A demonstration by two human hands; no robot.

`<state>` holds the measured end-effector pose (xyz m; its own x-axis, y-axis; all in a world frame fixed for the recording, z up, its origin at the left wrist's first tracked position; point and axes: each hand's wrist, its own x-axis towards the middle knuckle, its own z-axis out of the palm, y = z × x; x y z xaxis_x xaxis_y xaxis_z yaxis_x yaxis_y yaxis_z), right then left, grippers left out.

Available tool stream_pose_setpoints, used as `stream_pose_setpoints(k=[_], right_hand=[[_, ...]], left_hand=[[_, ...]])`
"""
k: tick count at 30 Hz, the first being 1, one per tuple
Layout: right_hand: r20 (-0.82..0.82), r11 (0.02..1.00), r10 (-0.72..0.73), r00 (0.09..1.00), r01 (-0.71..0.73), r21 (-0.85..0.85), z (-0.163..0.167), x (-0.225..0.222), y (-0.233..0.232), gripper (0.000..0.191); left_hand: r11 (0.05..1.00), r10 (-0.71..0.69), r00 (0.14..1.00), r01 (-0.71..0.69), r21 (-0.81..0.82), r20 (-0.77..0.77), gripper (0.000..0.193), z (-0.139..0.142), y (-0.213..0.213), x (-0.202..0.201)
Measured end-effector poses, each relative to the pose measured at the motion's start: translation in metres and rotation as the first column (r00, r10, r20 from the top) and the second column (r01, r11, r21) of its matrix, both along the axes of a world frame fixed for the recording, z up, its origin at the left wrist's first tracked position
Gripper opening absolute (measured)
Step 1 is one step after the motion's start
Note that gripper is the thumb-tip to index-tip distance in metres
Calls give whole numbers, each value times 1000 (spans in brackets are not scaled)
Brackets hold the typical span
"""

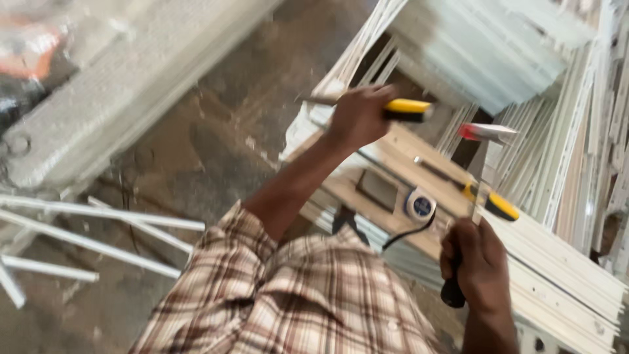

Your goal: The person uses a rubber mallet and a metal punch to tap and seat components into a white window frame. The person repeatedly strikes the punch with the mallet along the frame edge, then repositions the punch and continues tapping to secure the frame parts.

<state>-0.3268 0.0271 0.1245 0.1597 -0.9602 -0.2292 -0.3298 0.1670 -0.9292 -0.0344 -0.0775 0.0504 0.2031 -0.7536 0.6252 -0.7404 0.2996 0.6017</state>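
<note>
My left hand is raised and closed around a tool with a yellow-and-black handle; its metal shaft sticks out to the left. Lower right, my right hand grips a black-handled tool whose thin metal blade points up. Both hands are over a wooden board lying on stacked white profiles. On the board lie a round tape measure, a dark rectangular block and a second yellow-and-black-handled tool. The picture is motion-blurred.
A red-and-white object lies past the board. More white profiles are stacked at the right and top. White rods lie on the stained concrete floor at the left, beside a grey concrete beam. A black cord runs below the tape measure.
</note>
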Motion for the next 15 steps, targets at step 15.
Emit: stream_pose_setpoints(k=[15], right_hand=[[276,956,-255,927,285,-74,-10,-49,-2,32]], left_hand=[[-350,-854,-338,936,-45,-394,34,56,177,-67]])
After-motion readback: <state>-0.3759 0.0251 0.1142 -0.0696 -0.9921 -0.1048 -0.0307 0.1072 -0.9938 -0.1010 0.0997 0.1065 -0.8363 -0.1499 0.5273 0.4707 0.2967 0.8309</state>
